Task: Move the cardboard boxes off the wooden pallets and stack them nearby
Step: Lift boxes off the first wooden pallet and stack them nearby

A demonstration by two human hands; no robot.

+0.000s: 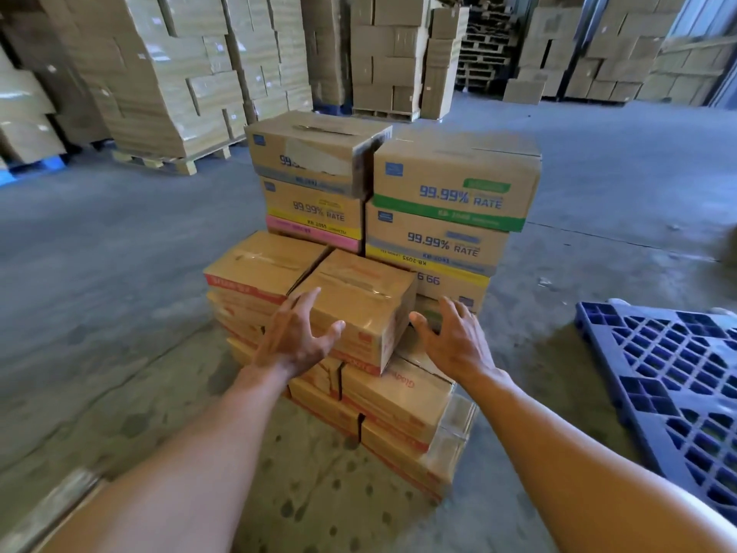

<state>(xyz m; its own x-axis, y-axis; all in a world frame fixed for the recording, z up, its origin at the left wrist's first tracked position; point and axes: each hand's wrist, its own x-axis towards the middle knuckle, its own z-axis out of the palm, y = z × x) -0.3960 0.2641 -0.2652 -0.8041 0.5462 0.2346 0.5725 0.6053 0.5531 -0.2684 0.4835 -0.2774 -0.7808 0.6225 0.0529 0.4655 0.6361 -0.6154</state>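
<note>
Concrete floor [119,253] all round us in this warehouse, and we're looking down along both bare arms. Our left hand [297,337] has its fingers [309,301] spread wide and holds nothing. It lies over the near left side of the top box [359,289], though we cannot tell whether skin meets cardboard. Our right hand [454,341] is just as wide, fingers splayed, hanging just beside the box's right corner with a sliver of gap showing.

That box, taped along its top with a red band low on its face, sits skewed at centre frame on the low stack of red-banded boxes [399,405]. Touching it on the left is a neighbouring box [259,265] of the same kind. Right behind rises the taller stack of "99.99% RATE" boxes [454,185], banded green, yellow and pink.

Over at the right edge lies a blue plastic pallet [678,393]. Far back at upper left, wrapped cartons [167,73] stand on a wooden pallet [175,161].
</note>
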